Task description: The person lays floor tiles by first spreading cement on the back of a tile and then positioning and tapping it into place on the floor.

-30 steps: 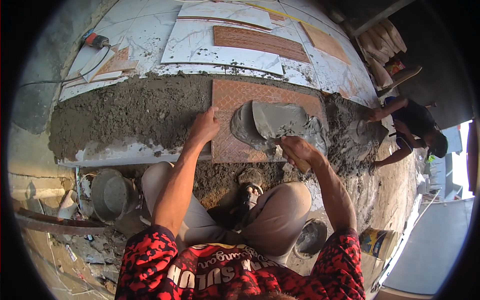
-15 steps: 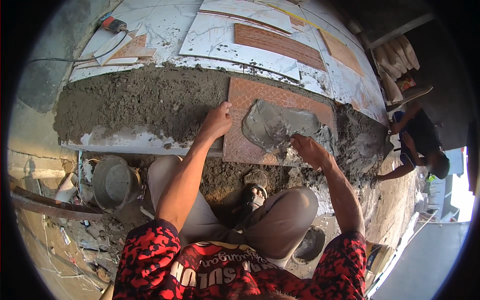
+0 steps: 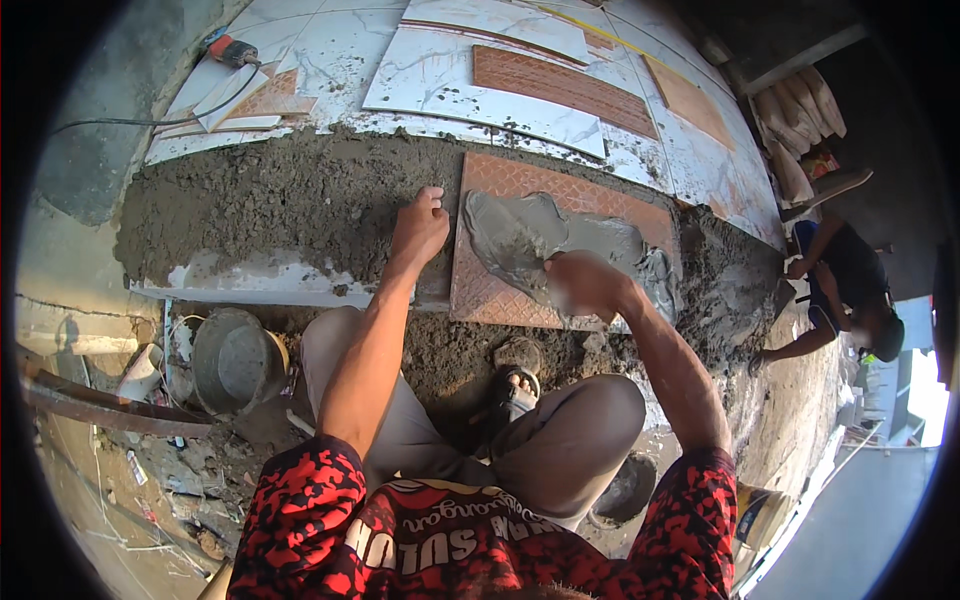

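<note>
Building site: mortar (image 3: pixel 610 238), tile (image 3: pixel 487 290), bucket (image 3: pixel 236 362)

Mortar (image 3: pixel 606 236) lies on the tile (image 3: pixel 490 295); left of it, the bucket (image 3: pixel 232 362) sits in front, the tool (image 3: pixel 232 49) behind.

Both arms extend forward from the lower edge, elbows bent outward. Left forearm (image 3: pixel 372 355) runs up and slightly inward to the wrist; left hand (image 3: pixel 420 228) raised at its end, back of hand uppermost, fingers part-curled at the far side, loose rather than fisted. Right forearm (image 3: pixel 678 365) slants inward, up and to the left; right hand (image 3: pixel 588 284) lies nearer the midline, back uppermost, fingers bent under in a grip, outline blurred. Hands well apart, left the farther forward. Left knee (image 3: pixel 328 345) and right knee (image 3: pixel 612 402) bent and spread; one foot (image 3: pixel 520 382) between them, toes forward.
</note>
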Tool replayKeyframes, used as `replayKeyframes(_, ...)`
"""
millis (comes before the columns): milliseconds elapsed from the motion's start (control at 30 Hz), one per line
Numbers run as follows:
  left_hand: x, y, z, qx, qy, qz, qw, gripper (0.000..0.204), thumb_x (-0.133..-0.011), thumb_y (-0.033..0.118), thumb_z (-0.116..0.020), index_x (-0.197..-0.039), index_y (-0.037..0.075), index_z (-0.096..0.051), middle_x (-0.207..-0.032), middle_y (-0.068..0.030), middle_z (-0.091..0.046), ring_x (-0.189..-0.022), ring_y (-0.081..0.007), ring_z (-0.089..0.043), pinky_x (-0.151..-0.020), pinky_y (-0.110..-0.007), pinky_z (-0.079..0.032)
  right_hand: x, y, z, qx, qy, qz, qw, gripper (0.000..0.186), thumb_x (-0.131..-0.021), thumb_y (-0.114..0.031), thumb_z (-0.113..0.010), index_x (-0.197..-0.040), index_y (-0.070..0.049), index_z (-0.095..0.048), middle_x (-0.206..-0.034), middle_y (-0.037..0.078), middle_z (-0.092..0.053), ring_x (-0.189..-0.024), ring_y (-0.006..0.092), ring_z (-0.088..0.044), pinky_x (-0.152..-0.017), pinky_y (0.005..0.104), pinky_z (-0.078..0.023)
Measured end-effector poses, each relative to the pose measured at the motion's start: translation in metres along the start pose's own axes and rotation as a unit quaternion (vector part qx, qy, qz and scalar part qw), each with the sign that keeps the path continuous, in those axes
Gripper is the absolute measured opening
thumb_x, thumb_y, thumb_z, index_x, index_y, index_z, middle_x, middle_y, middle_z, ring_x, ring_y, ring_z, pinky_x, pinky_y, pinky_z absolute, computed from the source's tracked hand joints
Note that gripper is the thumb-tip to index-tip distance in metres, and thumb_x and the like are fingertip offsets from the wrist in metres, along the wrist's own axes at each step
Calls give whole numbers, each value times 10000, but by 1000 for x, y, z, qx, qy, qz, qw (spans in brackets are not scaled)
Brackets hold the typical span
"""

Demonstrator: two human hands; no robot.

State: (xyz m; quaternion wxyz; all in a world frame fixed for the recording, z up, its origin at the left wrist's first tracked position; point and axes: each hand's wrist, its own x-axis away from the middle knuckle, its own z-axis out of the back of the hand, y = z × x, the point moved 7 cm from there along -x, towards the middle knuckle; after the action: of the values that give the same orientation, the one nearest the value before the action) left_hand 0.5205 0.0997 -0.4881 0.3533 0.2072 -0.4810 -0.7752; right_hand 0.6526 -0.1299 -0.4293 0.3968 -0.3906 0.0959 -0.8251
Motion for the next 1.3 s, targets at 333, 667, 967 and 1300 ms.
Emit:
replayKeyframes(333, -1, -1, 10, 49, 8, -3, 999, 371, -860, 108, -471, -1216, 34, -546, -1149, -195, -636, -1053, -353, -615, -902, -394, -483, 62, 29, -13, -167, -135, -127, 968, 482, -957, -459, -449, -1099, -13, -564, -636, 53, -541, -469, 126, -517, -418, 305, -442)
replayKeyframes(667, 2, 3, 2, 48, -27, 9, 998, 376, -854, 106, -473, -1214, 25, -545, -1156, -192, -635, -1042, -340, -623, -891, -384, -485, 80, 28, -7, 60, -32, -6, 998, 402, -989, -404, -412, -1148, -80, -588, -635, 48, -543, -499, 147, -542, -479, 314, -464)
replayKeyframes(967, -4, -4, -8, 40, -31, -5, 999, 382, -858, 92, -480, -1228, 22, -538, -1142, -205, -641, -1035, -308, -637, -883, -353, -490, 114, 53, 4, 128, 21, 39, 991, 366, -993, -292, -414, -1136, -9, -599, -709, 157, -628, -623, 291, -638, -585, 390, -492)
replayKeyframes(1300, -7, -13, -20, 57, -67, 18, 996, 428, -864, 56, -480, -1290, 28, -502, -1176, -140, -625, -951, -185, -615, -832, -303, -485, 132, 128, -14, -195, 57, -140, 969, 380, -1004, -352, -398, -1007, -21, -586, -573, 17, -476, -470, 131, -504, -460, 331, -433)
